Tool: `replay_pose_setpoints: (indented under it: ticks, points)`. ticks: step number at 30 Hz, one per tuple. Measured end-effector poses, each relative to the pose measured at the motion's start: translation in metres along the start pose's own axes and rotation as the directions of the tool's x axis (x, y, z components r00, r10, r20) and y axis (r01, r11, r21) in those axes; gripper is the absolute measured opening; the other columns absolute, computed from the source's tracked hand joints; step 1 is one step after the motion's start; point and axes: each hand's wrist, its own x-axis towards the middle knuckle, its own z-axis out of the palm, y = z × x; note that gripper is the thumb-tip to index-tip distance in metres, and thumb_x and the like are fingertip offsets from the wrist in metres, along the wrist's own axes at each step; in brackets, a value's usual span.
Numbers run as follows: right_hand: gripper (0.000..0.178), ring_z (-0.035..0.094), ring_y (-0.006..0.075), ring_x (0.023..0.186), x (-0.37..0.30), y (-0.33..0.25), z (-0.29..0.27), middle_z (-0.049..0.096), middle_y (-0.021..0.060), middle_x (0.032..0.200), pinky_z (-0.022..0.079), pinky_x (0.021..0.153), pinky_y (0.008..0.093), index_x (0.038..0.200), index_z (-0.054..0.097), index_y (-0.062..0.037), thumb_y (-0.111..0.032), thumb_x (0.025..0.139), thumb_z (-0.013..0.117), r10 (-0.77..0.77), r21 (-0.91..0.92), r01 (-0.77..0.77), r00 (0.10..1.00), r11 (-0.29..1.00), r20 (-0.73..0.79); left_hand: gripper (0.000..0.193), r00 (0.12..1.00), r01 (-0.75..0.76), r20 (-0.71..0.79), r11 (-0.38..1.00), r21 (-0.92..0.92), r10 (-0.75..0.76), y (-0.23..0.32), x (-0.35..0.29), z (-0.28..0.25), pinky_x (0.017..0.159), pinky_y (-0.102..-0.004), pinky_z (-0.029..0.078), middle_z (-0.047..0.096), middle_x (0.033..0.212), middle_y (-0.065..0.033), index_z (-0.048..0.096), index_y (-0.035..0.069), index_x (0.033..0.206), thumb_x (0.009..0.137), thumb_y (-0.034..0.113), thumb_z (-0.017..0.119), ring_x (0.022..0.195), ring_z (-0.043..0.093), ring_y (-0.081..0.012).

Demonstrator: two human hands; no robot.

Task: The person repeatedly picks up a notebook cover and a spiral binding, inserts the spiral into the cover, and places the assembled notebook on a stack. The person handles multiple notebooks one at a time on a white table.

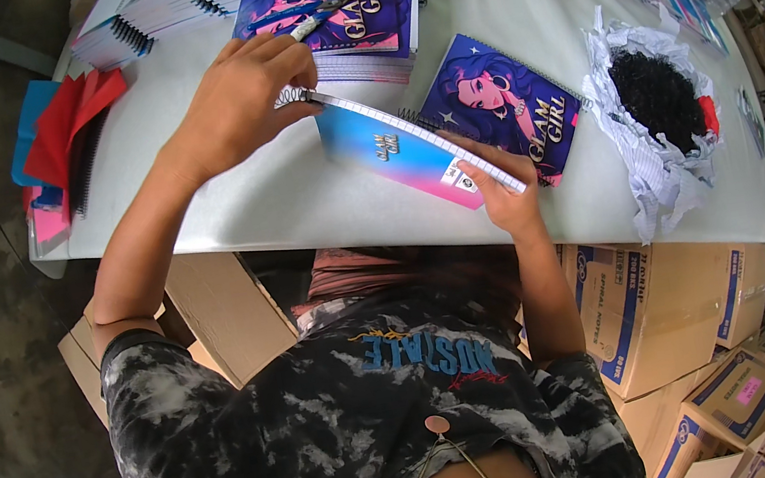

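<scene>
Both my hands hold a spiral notebook [389, 153] with a blue-to-pink cover, tilted with its white page edge up. My right hand [508, 194] grips its near right end, thumb on the cover. My left hand [255, 99] is closed at the other end, its fingertips pinching the loose-looking white spiral coil [290, 95]. Just beyond that hand, blue-handled pliers [322, 16] cross a stack of purple notebooks [377, 15]; whether they touch my fingers I cannot tell. A purple spiral notebook [497, 106] lies on the table behind my right hand.
On the white table [226, 199], crumpled white paper [640, 188] surrounds a pile of black coils [656, 101] at right. Red and blue sheets [75, 128] lie at the left edge. More notebook stacks [158, 19] line the back. Cardboard boxes [663, 305] stand below the table.
</scene>
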Motion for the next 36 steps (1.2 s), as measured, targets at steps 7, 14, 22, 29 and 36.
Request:
replay_pose_setpoints:
  ticks: [7,14,22,29,36]
  points:
    - [0.031,0.062,0.0259,0.097,-0.004,0.003,0.016,0.063,0.0180,0.105,0.048,0.083,0.0302,0.106,0.061,0.0036,0.007,0.075,0.057,-0.210,-0.098,0.206,0.977,0.974,-0.032,0.102,0.826,-0.095,-0.533,0.977,0.191,0.184,-0.009,-0.038,0.135,0.101,-0.0624,-0.001,0.015,0.141,-0.0319,0.018,-0.002,0.139,0.074,0.074,0.037,0.133,0.006,-0.0460]
    - [0.032,0.064,0.0274,0.092,-0.011,-0.003,0.032,0.063,0.0166,0.103,0.050,0.079,0.0304,0.105,0.061,0.0040,0.003,0.073,0.060,-0.360,-0.180,0.359,0.932,0.916,0.025,0.112,0.489,-0.040,-0.858,0.987,0.157,0.156,-0.065,-0.019,0.140,0.098,-0.0597,-0.014,0.008,0.140,-0.0352,0.015,-0.012,0.134,0.071,0.079,0.032,0.131,-0.002,-0.0494]
    - [0.036,0.064,0.0291,0.089,-0.011,-0.013,0.035,0.063,0.0207,0.099,0.051,0.077,0.0330,0.105,0.062,0.0032,-0.003,0.070,0.067,-0.406,-0.141,0.410,0.912,0.901,0.060,0.099,0.355,-0.105,-0.923,0.988,0.115,0.145,-0.060,-0.030,0.137,0.101,-0.0586,-0.011,-0.003,0.143,-0.0292,0.017,-0.006,0.137,0.079,0.074,0.024,0.132,-0.010,-0.0442]
    - [0.035,0.065,0.0281,0.086,-0.013,-0.008,0.035,0.064,0.0188,0.098,0.052,0.075,0.0331,0.104,0.063,0.0016,-0.003,0.070,0.068,-0.425,-0.174,0.419,0.905,0.891,0.005,0.084,0.491,-0.340,-0.689,0.845,0.413,0.534,0.010,-0.056,0.144,0.103,-0.0587,-0.004,0.034,0.138,-0.0176,0.041,-0.003,0.128,0.082,0.067,0.033,0.133,0.012,-0.0421]
    - [0.030,0.065,0.0317,0.089,-0.003,-0.010,0.047,0.063,0.0236,0.098,0.052,0.075,0.0346,0.103,0.061,0.0059,0.004,0.074,0.056,-0.472,-0.265,0.473,0.879,0.840,0.073,0.102,0.558,-0.437,-0.679,0.864,0.249,0.478,0.015,-0.068,0.145,0.102,-0.0605,0.011,0.017,0.136,-0.0358,0.032,-0.006,0.130,0.073,0.079,0.030,0.122,0.027,-0.0499]
